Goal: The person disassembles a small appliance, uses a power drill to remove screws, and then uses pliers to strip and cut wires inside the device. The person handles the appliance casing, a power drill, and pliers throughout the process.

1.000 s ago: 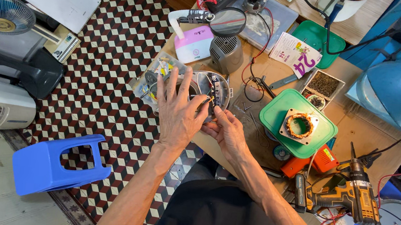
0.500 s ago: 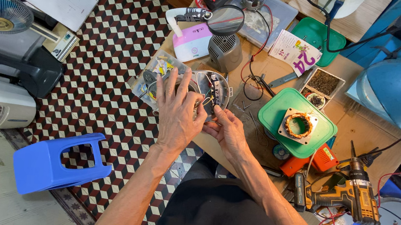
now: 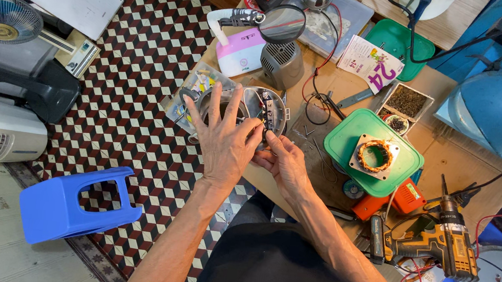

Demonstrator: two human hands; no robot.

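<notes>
Round motor housing [image 3: 267,108] sits just ahead of both hands; left hand [image 3: 223,138] spread flat over it, right hand [image 3: 286,163] pinching at its near edge.

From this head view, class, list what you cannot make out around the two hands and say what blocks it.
- Round grey housing: its near half is covered by the left hand.
- Right hand: what its fingertips pinch is too small to tell; wires crowd it.
- Clear parts box: the contents are too small, and the left hand's fingers cross it.
- Cordless drill: the bit end is lost among cables.
</notes>
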